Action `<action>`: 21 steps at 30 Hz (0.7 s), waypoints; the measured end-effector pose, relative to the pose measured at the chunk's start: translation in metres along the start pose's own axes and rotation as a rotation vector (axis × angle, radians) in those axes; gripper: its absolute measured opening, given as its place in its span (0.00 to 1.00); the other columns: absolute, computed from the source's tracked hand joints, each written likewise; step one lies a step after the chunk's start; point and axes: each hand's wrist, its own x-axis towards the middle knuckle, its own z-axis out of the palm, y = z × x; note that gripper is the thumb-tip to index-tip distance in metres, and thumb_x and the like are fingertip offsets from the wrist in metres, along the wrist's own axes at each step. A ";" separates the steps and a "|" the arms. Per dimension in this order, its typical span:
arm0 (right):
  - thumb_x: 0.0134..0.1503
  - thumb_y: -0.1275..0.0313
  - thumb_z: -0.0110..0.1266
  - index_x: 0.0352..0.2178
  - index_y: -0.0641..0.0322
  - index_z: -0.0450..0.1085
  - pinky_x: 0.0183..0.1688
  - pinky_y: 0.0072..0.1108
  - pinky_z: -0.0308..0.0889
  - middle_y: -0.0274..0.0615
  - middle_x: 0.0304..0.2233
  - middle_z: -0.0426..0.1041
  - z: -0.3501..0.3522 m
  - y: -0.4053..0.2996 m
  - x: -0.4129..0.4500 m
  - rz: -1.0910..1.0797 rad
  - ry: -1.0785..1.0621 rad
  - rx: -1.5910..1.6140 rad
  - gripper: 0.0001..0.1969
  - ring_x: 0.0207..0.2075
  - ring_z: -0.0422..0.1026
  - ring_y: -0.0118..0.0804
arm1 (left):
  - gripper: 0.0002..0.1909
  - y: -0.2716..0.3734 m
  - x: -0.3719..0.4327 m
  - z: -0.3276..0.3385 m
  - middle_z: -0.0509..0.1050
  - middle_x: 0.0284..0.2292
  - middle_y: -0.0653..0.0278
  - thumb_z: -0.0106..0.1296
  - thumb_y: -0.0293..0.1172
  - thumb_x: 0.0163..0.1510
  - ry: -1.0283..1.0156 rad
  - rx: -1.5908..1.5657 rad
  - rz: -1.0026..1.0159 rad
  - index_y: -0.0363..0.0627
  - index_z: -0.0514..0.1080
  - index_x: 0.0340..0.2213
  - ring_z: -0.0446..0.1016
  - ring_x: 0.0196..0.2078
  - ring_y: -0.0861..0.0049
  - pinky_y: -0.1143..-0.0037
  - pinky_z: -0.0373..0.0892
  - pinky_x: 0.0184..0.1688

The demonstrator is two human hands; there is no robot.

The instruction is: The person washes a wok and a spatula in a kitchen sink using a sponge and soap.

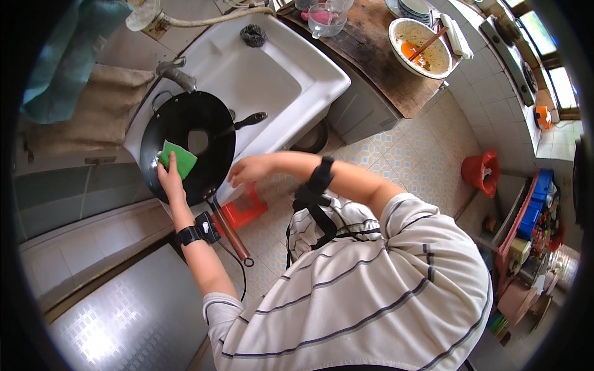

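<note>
My left hand [171,180] holds a green sponge cloth [178,159] against the inside of a black wok [216,174]. The wok rests in the white ceramic sink [320,88], below the metal faucet [178,76], and its wooden handle [229,232] points toward me. A utensil with a dark handle [250,120] leans over the wok's far right rim. My right hand [248,170] hovers just right of the wok, slightly blurred, its fingers curled; whether it holds anything cannot be told.
A steel wool scourer [253,35] lies at the sink's far edge. On the wooden counter [366,51] stand an enamel bowl [394,51] with chopsticks and a clear plastic cup [325,25]. A red plastic stool [246,211] is under the wok's handle. A red bucket [473,171] stands further right.
</note>
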 end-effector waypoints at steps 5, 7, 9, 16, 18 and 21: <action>0.49 0.64 0.47 0.42 0.63 0.64 0.34 0.18 0.63 0.40 0.33 0.69 -0.069 -0.016 -0.060 -0.041 -0.118 -0.292 0.19 0.31 0.69 0.28 | 0.21 0.003 -0.016 -0.008 0.63 0.44 0.60 0.44 0.40 0.52 -0.038 -0.875 -0.314 0.40 0.60 0.44 0.61 0.48 0.69 0.69 0.57 0.51; 0.50 0.64 0.46 0.42 0.62 0.64 0.34 0.18 0.63 0.39 0.33 0.69 -0.088 -0.015 -0.083 -0.023 -0.122 -0.262 0.19 0.31 0.68 0.27 | 0.20 0.011 -0.030 0.005 0.63 0.45 0.59 0.44 0.37 0.52 -0.062 -1.080 -0.320 0.39 0.60 0.44 0.59 0.49 0.66 0.64 0.55 0.52; 0.50 0.65 0.46 0.42 0.61 0.65 0.34 0.17 0.62 0.38 0.33 0.69 -0.102 -0.003 -0.103 -0.009 -0.134 -0.230 0.18 0.31 0.68 0.26 | 0.18 0.009 -0.037 0.013 0.62 0.46 0.55 0.45 0.29 0.51 -0.105 -1.340 -0.308 0.38 0.60 0.43 0.57 0.51 0.60 0.54 0.52 0.53; 0.52 0.66 0.43 0.42 0.62 0.64 0.33 0.18 0.64 0.38 0.31 0.70 -0.126 0.089 -0.176 0.217 -0.180 -0.355 0.17 0.30 0.68 0.27 | 0.15 -0.006 -0.042 0.046 0.66 0.38 0.62 0.44 0.24 0.51 0.260 -0.638 -0.171 0.41 0.60 0.42 0.66 0.41 0.73 0.74 0.64 0.43; 0.52 0.67 0.43 0.42 0.61 0.64 0.34 0.19 0.64 0.39 0.33 0.70 -0.126 0.106 -0.202 0.252 -0.083 -0.374 0.17 0.31 0.68 0.28 | 0.16 0.006 -0.057 0.056 0.65 0.41 0.58 0.44 0.28 0.51 0.219 -0.945 -0.192 0.39 0.60 0.42 0.65 0.44 0.68 0.70 0.62 0.47; 0.51 0.66 0.44 0.42 0.59 0.64 0.35 0.19 0.65 0.39 0.34 0.71 -0.125 0.139 -0.236 0.394 0.016 -0.251 0.17 0.32 0.69 0.28 | 0.19 0.031 -0.096 0.084 0.64 0.44 0.55 0.43 0.32 0.52 0.129 -1.276 -0.254 0.36 0.59 0.44 0.63 0.46 0.65 0.66 0.60 0.49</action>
